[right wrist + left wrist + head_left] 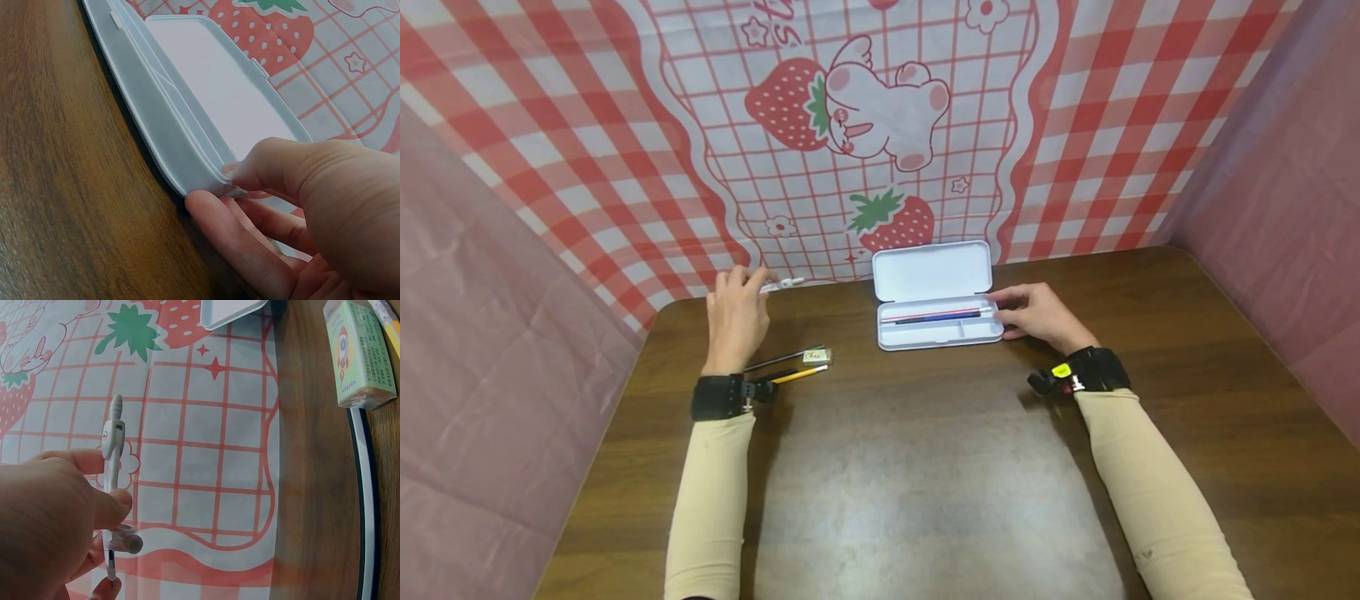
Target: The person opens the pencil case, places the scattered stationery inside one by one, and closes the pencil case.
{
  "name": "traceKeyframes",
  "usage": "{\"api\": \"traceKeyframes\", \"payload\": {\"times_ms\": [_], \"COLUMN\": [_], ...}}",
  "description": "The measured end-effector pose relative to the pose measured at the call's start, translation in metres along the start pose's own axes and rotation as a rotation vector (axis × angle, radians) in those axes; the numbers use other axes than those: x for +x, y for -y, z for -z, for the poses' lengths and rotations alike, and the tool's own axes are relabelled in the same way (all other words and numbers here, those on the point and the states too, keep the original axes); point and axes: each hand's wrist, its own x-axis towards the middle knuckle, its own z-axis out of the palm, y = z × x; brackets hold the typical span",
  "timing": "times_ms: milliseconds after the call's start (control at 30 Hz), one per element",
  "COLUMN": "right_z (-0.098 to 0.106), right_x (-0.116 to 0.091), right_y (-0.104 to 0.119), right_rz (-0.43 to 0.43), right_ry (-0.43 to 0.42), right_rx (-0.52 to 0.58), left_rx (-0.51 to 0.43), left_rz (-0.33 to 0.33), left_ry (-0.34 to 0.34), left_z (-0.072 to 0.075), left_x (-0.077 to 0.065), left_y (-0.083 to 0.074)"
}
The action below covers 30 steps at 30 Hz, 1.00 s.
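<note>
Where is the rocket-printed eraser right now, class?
In the head view, the rocket-printed eraser lies on the table left of the open pencil case, just beyond the yellow pencil.

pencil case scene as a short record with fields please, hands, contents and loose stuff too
left hand: the left hand holds a white compass-like tool
right hand: the right hand grips one end of the pencil case
case state: white, on the table, lid raised open
case contents: slim red and blue writing tools in the long rear compartment
loose on table: eraser in a green sleeve, yellow pencil, dark striped stick
backdrop: strawberry-print cloth
</note>
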Motion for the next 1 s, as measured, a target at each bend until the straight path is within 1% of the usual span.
{"api": "traceKeyframes", "payload": {"times_ms": [200,467,700,900,1000], "right_z": [0.002,0.001,0.0,0.0,0.001], "right_x": [-0.001,-0.002,-0.002,-0.002,-0.001], "right_y": [0.002,0.003,0.003,0.004,0.004], "right_rz": [-0.002,-0.006,0.0,-0.01,-0.01], "right_ry": [-0.003,0.006,0.002,0.002,0.007], "right_rx": [-0.009,-0.005,-0.004,-0.006,-0.008], "left_rx": [-0.015,-0.01,-0.036,-0.068,-0.078], "left_rz": [0.004,-0.01,-0.034,-0.03,-0.024], "left_ry": [0.011,0.059,0.041,0.0,-0.005], "left_z": [-0.002,-0.008,-0.008,-0.005,-0.006], "left_x": [0.0,0.0,0.001,0.005,0.008], "left_y": [-0.002,-0.008,-0.014,-0.023,-0.027]}}
